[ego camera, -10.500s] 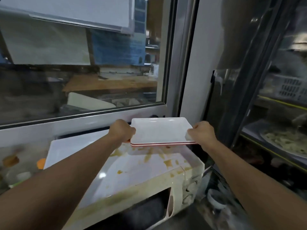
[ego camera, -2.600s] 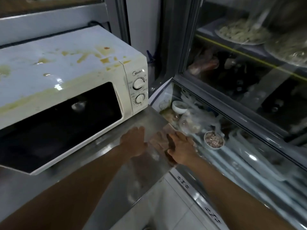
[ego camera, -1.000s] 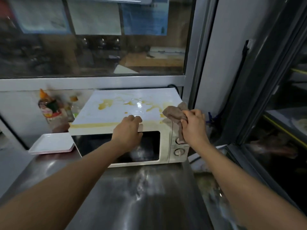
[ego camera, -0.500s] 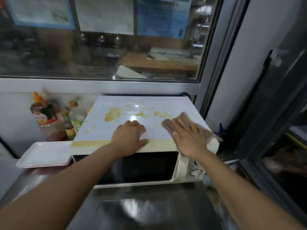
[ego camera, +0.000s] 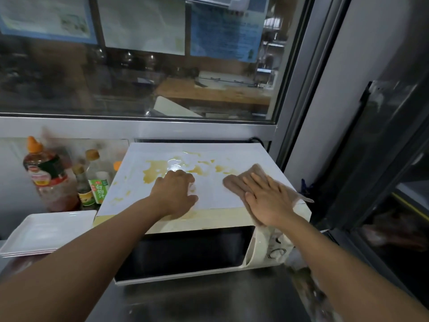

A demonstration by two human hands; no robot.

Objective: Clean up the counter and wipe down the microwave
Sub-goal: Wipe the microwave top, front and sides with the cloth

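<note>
A white microwave (ego camera: 218,219) stands on the steel counter (ego camera: 209,300) under a window, its top smeared with yellow-brown stains (ego camera: 162,169). My right hand (ego camera: 267,198) lies flat with straight fingers on a brown cloth (ego camera: 241,180) at the top's front right corner; part of the cloth hangs over the edge. My left hand (ego camera: 176,194) rests on the top near the front edge, fingers bent, beside the stains. It holds nothing.
A stack of white rectangular plates (ego camera: 46,231) sits left of the microwave. Behind it stand several sauce bottles (ego camera: 50,175). A dark glass-fronted display case (ego camera: 383,182) rises on the right.
My right hand has gone from gripping the bunched cloth to pressing it flat on the microwave top, with little movement over the last half second. My left hand stays near the front edge.
</note>
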